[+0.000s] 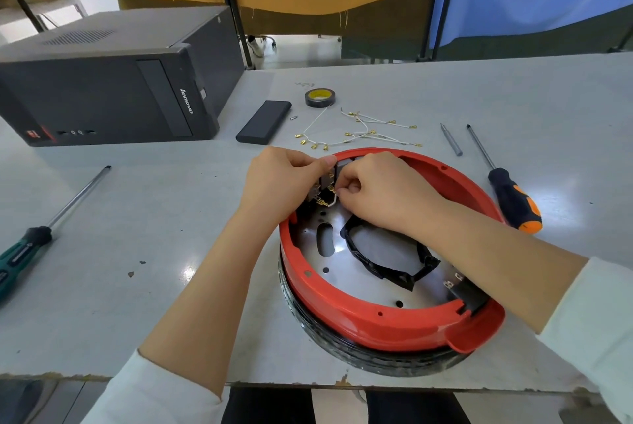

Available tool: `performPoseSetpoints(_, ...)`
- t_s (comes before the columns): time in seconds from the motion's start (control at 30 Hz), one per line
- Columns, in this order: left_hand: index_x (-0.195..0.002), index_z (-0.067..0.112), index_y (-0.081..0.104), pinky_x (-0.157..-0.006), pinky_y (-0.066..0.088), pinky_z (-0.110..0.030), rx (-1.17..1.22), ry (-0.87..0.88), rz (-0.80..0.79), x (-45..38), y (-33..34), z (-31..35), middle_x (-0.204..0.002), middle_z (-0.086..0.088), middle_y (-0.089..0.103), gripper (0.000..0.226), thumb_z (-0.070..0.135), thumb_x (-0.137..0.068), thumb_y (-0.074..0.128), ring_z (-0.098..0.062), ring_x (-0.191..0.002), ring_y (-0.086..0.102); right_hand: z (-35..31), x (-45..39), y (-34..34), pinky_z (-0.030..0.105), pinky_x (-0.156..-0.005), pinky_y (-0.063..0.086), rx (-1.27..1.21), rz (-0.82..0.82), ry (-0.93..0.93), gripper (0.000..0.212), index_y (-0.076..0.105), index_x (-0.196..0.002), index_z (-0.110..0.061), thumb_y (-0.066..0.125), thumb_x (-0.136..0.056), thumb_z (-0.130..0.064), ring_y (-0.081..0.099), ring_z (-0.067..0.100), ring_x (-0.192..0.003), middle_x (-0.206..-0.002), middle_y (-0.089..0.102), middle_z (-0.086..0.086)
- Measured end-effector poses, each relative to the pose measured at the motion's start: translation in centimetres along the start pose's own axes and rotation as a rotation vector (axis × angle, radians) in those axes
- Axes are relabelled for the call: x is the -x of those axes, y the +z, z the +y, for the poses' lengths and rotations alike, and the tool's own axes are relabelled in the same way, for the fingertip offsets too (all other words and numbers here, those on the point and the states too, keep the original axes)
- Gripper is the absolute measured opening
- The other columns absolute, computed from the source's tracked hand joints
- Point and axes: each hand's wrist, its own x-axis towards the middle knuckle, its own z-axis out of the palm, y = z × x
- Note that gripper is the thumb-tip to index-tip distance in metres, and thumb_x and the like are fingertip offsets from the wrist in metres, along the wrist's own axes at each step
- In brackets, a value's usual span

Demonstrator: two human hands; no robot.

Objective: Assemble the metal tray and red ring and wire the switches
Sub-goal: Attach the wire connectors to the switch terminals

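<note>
Your left hand (281,180) steadies the switches (329,177) at the red ring's (376,317) far rim while your right hand (380,190), just beside, pinches the white wire (329,201) lying directly leftward toward their terminals.

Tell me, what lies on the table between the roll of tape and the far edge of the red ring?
In the head view, loose white wires with brass terminals lie on the table between the tape roll and the red ring.

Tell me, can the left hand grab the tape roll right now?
Probably not yet. The left hand is busy pinching the switch inside the red ring. The tape roll lies beyond on the table, with only loose wires between.
</note>
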Motion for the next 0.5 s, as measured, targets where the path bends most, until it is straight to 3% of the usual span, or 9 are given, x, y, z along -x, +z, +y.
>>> performPoseSetpoints(0.2,-0.073,0.025,0.075,-0.034,0.031,-0.01,0.025,0.007,-0.007,-0.3,0.1,0.0,-0.034,0.013,0.047,0.029,0.05,-0.083,0.068,-0.002,-0.032,0.043,0.0,-0.2,-0.5,0.029,-0.057,0.047,-0.036,-0.048,0.031,0.016,0.072,-0.085,-0.021,0.056,-0.086,-0.019,0.051,0.007,-0.055,-0.057,0.052,-0.011)
performPoseSetpoints(0.3,-0.077,0.021,0.074,-0.036,0.035,-0.01,0.078,-0.012,-0.059,-0.9,0.0,0.0,-0.049,0.011,0.059,0.03,0.05,-0.082,0.069,0.001,-0.04,0.047,0.4,-0.4,-1.9,0.021,-0.054,0.042,-0.142,-0.09,0.072,0.012,0.071,-0.081,-0.025,0.06,-0.086,-0.021,0.053,-0.005,-0.046,-0.062,0.061,-0.012)
performPoseSetpoints(0.4,-0.085,0.019,0.072,-0.062,0.05,-0.022,0.143,-0.059,-0.178,-2.0,-0.1,-0.1,-0.087,-0.008,0.073,0.031,0.05,-0.081,0.07,-0.008,-0.064,0.058,1.7,-1.1,-4.5,0.016,-0.051,0.042,-0.21,-0.029,0.11,0.015,0.068,-0.074,-0.027,0.061,-0.086,-0.02,0.053,-0.003,-0.039,-0.052,0.062,-0.014)
performPoseSetpoints(0.5,-0.089,0.021,0.072,-0.085,0.052,-0.036,0.176,-0.087,-0.282,-3.1,-0.5,0.0,-0.099,-0.008,0.073,0.03,0.049,-0.082,0.069,-0.015,-0.079,0.062,4.0,-2.8,-6.7,0.008,-0.039,0.036,-0.229,0.044,0.175,0.014,0.068,-0.079,-0.023,0.059,-0.089,-0.019,0.053,-0.001,-0.036,-0.051,0.062,-0.011)
